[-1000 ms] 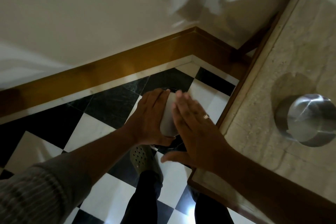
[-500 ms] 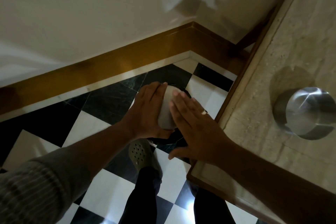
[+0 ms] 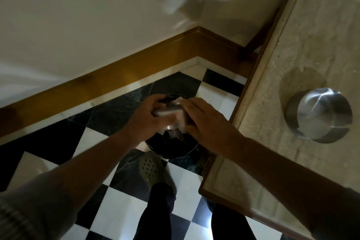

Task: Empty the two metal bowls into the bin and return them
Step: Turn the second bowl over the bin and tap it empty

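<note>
A metal bowl, blurred by motion, is held tipped over a round dark bin on the floor. My left hand grips the bowl's left side. My right hand lies flat against its right side, fingers stretched out. The bin shows dark contents under the bowl. A second metal bowl rests upside down on the stone counter at the right, apart from both hands.
The bin stands in a floor corner, with a wooden skirting board behind it and the counter's edge to its right. My foot in a green perforated clog is just in front of the bin on the black-and-white chequered floor.
The bowl has turned from upright on its edge between my hands to tipped flatter over the bin. Both hands shifted slightly, and the bin has come into view beneath them.
</note>
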Action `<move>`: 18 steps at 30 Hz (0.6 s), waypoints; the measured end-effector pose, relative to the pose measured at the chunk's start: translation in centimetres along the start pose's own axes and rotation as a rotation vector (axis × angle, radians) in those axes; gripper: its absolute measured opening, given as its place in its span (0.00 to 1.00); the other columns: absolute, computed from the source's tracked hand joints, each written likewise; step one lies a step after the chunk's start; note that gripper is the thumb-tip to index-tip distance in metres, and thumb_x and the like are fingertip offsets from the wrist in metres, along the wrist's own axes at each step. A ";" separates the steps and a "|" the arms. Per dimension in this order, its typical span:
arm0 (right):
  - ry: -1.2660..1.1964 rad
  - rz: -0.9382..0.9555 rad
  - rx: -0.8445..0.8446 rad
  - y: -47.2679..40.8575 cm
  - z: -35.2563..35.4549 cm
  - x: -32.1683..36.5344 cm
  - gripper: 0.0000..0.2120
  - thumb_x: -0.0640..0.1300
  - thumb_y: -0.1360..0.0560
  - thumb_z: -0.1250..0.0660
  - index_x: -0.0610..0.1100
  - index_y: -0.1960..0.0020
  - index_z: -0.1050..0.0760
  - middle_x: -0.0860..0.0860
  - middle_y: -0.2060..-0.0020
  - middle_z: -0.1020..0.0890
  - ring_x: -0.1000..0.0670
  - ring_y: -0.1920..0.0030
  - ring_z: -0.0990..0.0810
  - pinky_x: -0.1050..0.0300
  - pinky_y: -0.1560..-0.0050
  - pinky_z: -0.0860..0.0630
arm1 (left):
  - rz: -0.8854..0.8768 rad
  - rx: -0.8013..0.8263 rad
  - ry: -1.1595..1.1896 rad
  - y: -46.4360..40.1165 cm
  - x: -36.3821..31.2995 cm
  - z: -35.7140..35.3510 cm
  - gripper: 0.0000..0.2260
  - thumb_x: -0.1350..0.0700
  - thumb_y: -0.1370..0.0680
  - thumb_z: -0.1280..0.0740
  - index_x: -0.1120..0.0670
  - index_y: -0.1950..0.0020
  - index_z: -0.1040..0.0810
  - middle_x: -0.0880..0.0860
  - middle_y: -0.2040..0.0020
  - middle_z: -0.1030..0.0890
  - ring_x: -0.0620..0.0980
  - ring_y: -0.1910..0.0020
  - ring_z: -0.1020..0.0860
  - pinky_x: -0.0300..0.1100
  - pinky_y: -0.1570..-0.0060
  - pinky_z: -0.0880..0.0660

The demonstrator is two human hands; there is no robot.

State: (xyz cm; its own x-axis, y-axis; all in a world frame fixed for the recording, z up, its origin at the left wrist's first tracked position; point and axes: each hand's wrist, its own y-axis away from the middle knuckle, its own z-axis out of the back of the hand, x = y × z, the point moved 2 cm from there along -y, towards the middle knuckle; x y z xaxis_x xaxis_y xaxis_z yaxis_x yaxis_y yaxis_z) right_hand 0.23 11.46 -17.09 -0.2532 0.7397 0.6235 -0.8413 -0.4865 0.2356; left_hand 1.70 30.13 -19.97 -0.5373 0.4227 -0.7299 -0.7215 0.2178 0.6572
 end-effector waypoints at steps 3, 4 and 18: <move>-0.243 -0.339 -0.059 -0.1 1.3 -0.1 0.23 0.48 0.19 0.41 0.46 0.26 0.39 0.47 0.38 0.25 0.51 0.42 0.23 0.63 0.45 0.28 | 0.111 -0.092 0.115 0.3 -0.9 0.7 0.22 0.36 0.22 0.38 0.52 0.38 0.25 0.57 0.41 0.20 0.54 0.44 0.18 0.54 0.44 0.18; -0.308 -0.432 -0.116 0.0 1.5 -0.1 0.19 0.48 0.19 0.41 0.46 0.30 0.36 0.48 0.43 0.22 0.52 0.46 0.22 0.63 0.48 0.25 | 0.125 -0.145 0.147 0.5 -1.0 0.8 0.18 0.40 0.18 0.40 0.52 0.40 0.23 0.58 0.41 0.19 0.55 0.44 0.18 0.56 0.44 0.19; -0.544 -0.863 -0.469 8.8 3.0 0.4 0.10 0.44 0.19 0.41 0.43 0.46 0.23 0.49 0.55 0.21 0.49 0.55 0.20 0.48 0.53 0.18 | 0.086 -0.169 -0.081 5.9 -7.1 -4.6 0.08 0.55 0.17 0.36 0.52 0.54 0.20 0.52 0.52 0.18 0.45 0.55 0.19 0.42 0.58 0.18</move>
State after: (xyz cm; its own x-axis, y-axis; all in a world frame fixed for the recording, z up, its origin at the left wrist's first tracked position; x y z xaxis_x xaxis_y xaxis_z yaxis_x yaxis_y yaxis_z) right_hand -5.87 6.07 -12.50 0.6473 0.3873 0.6565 -0.7596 0.3990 0.5136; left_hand -0.77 24.40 -11.77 -0.5681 0.5045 -0.6502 -0.7409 0.0303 0.6709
